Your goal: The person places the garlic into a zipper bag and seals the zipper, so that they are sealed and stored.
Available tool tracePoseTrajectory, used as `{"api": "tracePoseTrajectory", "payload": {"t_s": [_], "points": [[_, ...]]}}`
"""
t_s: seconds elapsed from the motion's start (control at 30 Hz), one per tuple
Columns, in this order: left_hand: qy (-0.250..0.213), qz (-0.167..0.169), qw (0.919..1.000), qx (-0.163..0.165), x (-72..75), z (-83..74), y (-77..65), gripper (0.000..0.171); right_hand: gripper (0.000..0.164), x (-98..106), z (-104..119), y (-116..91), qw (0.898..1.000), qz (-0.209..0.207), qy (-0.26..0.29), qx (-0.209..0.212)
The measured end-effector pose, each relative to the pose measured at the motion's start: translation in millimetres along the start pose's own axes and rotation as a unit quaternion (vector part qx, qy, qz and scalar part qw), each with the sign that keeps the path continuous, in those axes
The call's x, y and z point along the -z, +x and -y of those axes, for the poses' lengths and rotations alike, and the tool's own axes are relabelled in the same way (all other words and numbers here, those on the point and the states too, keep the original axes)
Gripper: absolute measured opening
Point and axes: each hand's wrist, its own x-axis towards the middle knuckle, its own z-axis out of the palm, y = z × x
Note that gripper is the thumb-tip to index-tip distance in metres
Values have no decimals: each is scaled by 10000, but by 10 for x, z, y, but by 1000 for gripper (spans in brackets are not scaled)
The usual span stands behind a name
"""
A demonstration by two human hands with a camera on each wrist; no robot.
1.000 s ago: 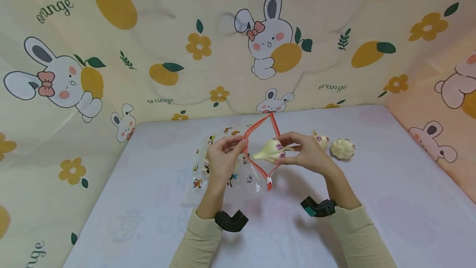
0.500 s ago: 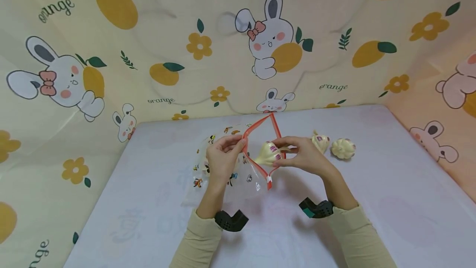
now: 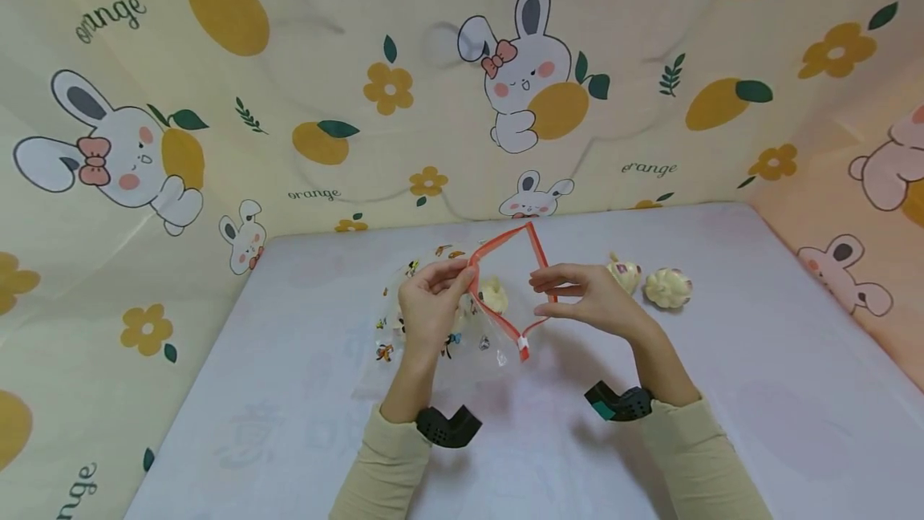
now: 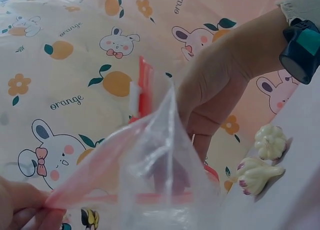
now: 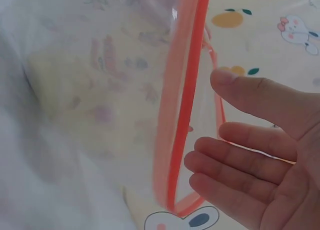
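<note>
A clear zip bag (image 3: 498, 244) with a red zip edge and cartoon prints stands with its mouth spread apart. At the near side of that edge, my left hand (image 3: 431, 303) pinches the red strip between thumb and fingers. Just inside the mouth shows a pale garlic bulb (image 3: 494, 295), seen through the plastic. My right hand (image 3: 595, 297) is at the bag's opposite edge, fingers and thumb apart with nothing between them. The right wrist view shows its relaxed fingers (image 5: 235, 160) beside the red strip, and blurred pale yellow shapes inside the bag.
Two more garlic bulbs lie on the white table right of the bag: one with purple marks (image 3: 624, 274) partly behind my right hand, and a rounder bulb (image 3: 668, 289). A white slider (image 3: 523, 343) sits on the zip. Rabbit-print cloth (image 3: 390, 151) hangs behind.
The garlic bulb in my right hand went leftward through the bag's mouth and was let go inside. My right fingers have come apart at the opening. The left hand keeps its pinch.
</note>
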Motion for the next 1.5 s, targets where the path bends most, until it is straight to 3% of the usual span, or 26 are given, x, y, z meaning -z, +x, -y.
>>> {"api": "tracePoseTrajectory", "payload": {"t_s": [0.27, 0.7, 0.97, 1.5], "points": [[30, 9, 10000, 91, 26, -1, -17, 18, 39, -18, -46, -12, 9997, -139, 175, -104], [3, 7, 10000, 4, 37, -6, -9, 18, 29, 76, -168, -72, 9986, -492, -114, -128], [7, 27, 10000, 34, 30, -14, 2, 18, 25, 188, -306, -150, 9957, -914, -90, -98], [43, 29, 9999, 160, 12, -13, 9, 19, 31, 551, -491, -331, 9826, -1665, -438, -699]]}}
